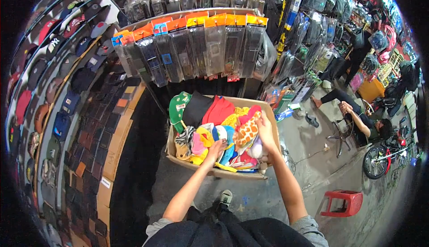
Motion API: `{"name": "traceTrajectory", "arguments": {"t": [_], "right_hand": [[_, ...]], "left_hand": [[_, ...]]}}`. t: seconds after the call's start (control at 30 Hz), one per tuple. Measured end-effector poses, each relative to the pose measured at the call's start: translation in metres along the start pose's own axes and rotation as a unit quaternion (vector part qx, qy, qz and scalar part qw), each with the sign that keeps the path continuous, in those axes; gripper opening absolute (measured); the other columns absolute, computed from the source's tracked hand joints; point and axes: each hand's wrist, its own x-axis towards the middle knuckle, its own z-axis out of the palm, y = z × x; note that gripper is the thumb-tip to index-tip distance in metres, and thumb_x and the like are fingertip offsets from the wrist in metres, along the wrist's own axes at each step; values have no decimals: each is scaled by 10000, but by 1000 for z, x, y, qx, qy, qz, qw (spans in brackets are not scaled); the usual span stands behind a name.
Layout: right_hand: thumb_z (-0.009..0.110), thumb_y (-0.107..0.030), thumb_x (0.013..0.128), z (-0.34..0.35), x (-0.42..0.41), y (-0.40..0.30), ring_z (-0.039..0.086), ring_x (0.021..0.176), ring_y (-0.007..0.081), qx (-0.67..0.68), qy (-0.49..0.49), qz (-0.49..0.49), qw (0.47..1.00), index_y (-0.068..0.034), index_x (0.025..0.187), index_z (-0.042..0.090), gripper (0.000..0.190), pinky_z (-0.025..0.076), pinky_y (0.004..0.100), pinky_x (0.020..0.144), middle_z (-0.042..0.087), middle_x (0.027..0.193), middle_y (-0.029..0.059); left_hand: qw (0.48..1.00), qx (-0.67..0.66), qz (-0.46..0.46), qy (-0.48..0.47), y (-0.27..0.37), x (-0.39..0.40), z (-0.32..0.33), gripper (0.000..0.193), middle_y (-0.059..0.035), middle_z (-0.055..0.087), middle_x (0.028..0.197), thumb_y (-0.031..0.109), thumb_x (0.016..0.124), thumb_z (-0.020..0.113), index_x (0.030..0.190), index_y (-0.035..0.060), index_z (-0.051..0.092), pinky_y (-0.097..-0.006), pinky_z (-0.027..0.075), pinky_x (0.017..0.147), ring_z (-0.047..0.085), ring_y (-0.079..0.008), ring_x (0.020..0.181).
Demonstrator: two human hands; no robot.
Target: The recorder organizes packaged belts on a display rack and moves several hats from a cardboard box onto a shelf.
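Before me a cardboard box [274, 113] is heaped with colourful plush and cloth pieces. My right hand [265, 129], at the box's right side, grips a plush piece with orange and white giraffe print [246, 133]. Over the middle of the heap is my left hand [216, 150], its fingertips by a blue plush piece [229, 146]; whether it grips anything is hard to see. A zebra-striped plush piece [184, 138] and a pink one [198, 144] lie to its left. Along the far side sit a green patterned cap [179, 108], black cloth [198, 108] and red cloth [218, 110].
Racks of caps [62, 126] and rows of dark wallets [92, 146] line the left. Packaged belts [201, 45] hang beyond the box. On the right are a red plastic stool [345, 203], a seated person [355, 113], a swivel-chair base [340, 139] and a bicycle [377, 161].
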Motion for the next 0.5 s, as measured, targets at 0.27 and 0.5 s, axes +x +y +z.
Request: {"name": "traceTrajectory", "arguments": {"t": [0.27,0.5], "right_hand": [[472,-151,892,40,-45,-40,497,1062,134,396,-137,109,901,-54,1241,399,370,389,288,904,512,1183,36],[520,-130,845,94,-94,75,518,995,185,240,-24,210,948,17,1176,468,366,428,304,833,532,1116,130]], "left_hand": [[962,-259,78,-30,87,-23,18,565,-102,466,1256,453,872,465,1288,89,346,-390,398,942,478,-227,1128],[963,-212,93,136,70,-62,-52,389,-81,541,1136,173,864,551,1209,59,411,-379,492,837,565,-211,1008]]}}
